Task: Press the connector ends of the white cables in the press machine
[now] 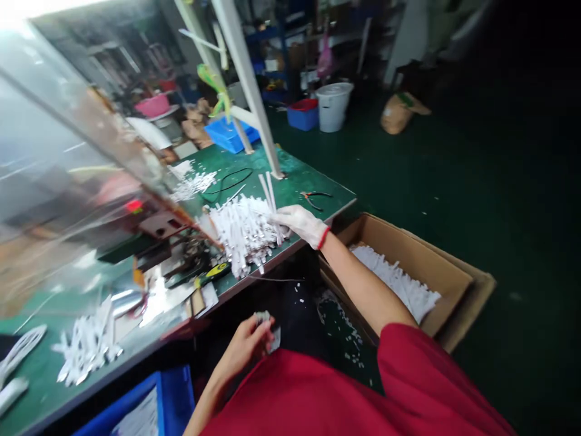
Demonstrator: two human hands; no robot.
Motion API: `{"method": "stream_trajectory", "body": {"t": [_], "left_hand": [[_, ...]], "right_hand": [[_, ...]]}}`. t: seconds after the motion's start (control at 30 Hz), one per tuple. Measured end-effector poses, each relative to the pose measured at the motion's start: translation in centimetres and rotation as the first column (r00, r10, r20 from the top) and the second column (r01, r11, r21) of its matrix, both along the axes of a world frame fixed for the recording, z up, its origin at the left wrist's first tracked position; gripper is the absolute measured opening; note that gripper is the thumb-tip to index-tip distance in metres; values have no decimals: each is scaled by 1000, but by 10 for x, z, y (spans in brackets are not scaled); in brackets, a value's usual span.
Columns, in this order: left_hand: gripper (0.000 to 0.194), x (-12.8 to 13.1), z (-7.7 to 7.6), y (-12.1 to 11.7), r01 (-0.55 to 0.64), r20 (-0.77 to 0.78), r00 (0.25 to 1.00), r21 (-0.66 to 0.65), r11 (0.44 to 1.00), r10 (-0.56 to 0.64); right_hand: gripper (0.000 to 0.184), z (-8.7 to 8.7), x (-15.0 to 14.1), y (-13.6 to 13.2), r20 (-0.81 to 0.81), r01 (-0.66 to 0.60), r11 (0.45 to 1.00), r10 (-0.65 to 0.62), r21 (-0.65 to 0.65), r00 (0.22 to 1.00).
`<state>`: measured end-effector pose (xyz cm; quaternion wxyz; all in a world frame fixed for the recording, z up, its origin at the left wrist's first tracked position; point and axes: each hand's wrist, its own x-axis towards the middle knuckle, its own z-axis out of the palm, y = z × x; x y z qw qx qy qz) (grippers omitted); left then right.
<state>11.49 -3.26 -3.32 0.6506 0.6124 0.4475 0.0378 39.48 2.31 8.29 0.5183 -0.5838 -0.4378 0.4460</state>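
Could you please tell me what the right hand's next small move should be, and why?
I would probably ease the right hand back from the pile with the long strips at its fingers: they stick up apart from the tangle, and the hand seems to have them.

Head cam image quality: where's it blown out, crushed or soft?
Head view, all: glare washes out the top-left and hazes the clear panel; top-right drops to near black; background shelves soft; white strips bright, partly merging; pliers readable.
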Motion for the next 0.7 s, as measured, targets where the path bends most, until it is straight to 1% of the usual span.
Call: {"method": "stream_trajectory", "body": {"t": [0.07, 0.1, 0.13, 0.2, 0.27, 0.43, 0.57, 0.7], "left_hand": [[55, 9, 25, 5, -150, 178, 973, -11, 989, 150], [56, 12, 34, 8, -204, 237, 951, -3, 979, 199], [54, 13, 41, 10, -242, 278, 933, 19, 970, 228], [49, 8, 48, 13, -292, 316, 913, 63, 954, 259], [48, -3, 47, 12, -329, 328, 898, 56, 943, 294], [48, -40, 40, 5, -398, 345, 843, -118, 910, 413], [47, -64, 33, 2, -433, 346, 818, -156, 888, 460], [49, -83, 26, 2, -444, 357, 802, -179, 878, 479]], "right_hand": [[31, -14, -22, -9, -26, -153, 986, 155, 71, 988], [31, -21, -35, -13, -49, -216, 973, 220, 79, 974], [32, -28, -49, -16, -70, -261, 963, 266, 64, 962], [34, -39, -77, -22, -80, -315, 949, 313, -10, 946], [35, -46, -102, -25, -56, -334, 941, 331, -61, 942], [38, -52, -143, -26, -24, -383, 920, 383, -85, 924], [37, -56, -170, -24, 16, -408, 906, 413, -115, 911], [40, -59, -196, -21, 60, -411, 902, 421, -132, 905]]}}
